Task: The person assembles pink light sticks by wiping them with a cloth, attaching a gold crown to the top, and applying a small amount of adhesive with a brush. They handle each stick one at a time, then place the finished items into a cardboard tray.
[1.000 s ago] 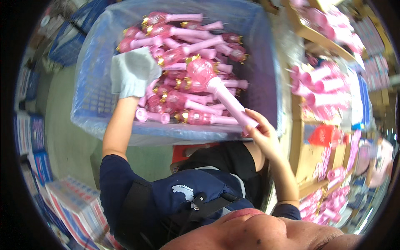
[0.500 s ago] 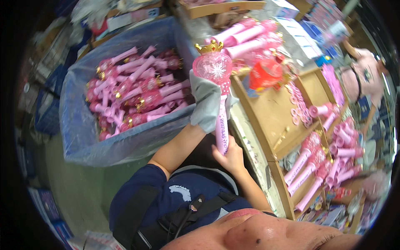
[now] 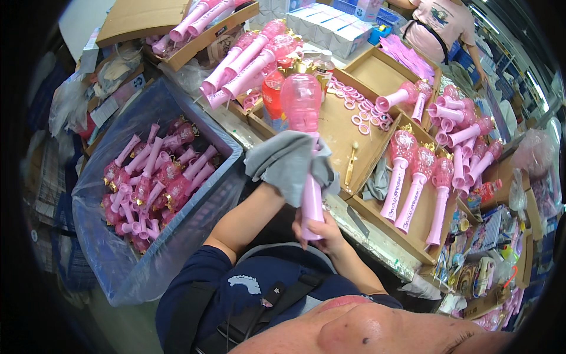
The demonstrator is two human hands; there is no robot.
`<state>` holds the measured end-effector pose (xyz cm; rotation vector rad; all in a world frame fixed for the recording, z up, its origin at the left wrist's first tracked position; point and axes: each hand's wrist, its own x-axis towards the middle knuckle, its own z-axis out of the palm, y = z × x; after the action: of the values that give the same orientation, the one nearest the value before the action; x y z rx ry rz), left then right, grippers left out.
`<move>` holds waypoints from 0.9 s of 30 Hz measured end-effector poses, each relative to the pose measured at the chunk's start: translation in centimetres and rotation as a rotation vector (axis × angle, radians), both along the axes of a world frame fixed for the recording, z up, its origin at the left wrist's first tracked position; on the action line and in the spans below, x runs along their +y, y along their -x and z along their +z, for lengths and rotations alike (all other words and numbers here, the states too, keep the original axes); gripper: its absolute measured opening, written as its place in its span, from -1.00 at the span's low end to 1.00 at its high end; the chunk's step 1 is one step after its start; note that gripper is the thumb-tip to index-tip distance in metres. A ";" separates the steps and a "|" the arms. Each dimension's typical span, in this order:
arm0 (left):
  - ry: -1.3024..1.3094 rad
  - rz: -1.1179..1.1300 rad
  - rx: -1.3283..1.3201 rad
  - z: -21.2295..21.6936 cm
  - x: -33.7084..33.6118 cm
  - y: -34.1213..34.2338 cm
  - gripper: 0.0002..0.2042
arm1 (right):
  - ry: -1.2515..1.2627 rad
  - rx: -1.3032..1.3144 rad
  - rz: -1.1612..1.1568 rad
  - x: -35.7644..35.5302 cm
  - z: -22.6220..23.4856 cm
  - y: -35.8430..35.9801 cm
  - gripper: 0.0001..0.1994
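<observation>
A pink toy wand (image 3: 312,197) stands upright in front of me, its clear pink head at the top. Wrapped around the upper handle is a grey cloth (image 3: 277,165). My left forearm (image 3: 250,215) runs up under that cloth, which hides the fingers; the left hand grips the wand through it. Lower down, my right hand (image 3: 324,233) is closed around the bottom end of the handle. The lettering seen before on the handle does not show on the side now facing me.
A blue plastic-lined bin (image 3: 227,165) at the left holds many pink wands. Right, a cardboard tray (image 3: 354,203) carries finished-looking wands, pink rings (image 3: 364,118) and a small brush-like tool (image 3: 352,162). A red bottle (image 3: 273,94) stands behind my wand. A co-worker (image 3: 436,26) stands far right.
My view has swung right, so the bin sits farther left and lower. The wand has been turned: its crown, snowflake face and lettering no longer show. Both hands still hold it.
</observation>
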<state>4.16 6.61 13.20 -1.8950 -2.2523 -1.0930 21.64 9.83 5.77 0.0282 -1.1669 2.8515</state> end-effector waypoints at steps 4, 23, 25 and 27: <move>-0.137 -0.212 -0.445 -1.2 1.3 -0.7 -0.84 | -0.633 -0.271 -0.431 -0.8 0.2 -0.1 -0.64; 0.435 -0.205 -0.174 -2.8 0.0 -5.6 -0.67 | -0.433 0.019 -1.083 13.2 9.7 6.5 -0.36; 0.604 -0.585 0.442 -2.1 1.2 -2.8 -0.68 | -0.444 -0.061 -1.100 11.8 8.4 7.3 -0.36; 0.124 -0.294 -0.435 -1.9 2.0 -2.0 -0.84 | -0.661 -0.162 -1.077 10.3 7.0 8.4 -0.32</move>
<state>6.20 8.65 11.28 -2.2840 -2.3374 -1.5756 13.27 20.17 12.72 -0.5999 -1.4700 1.5083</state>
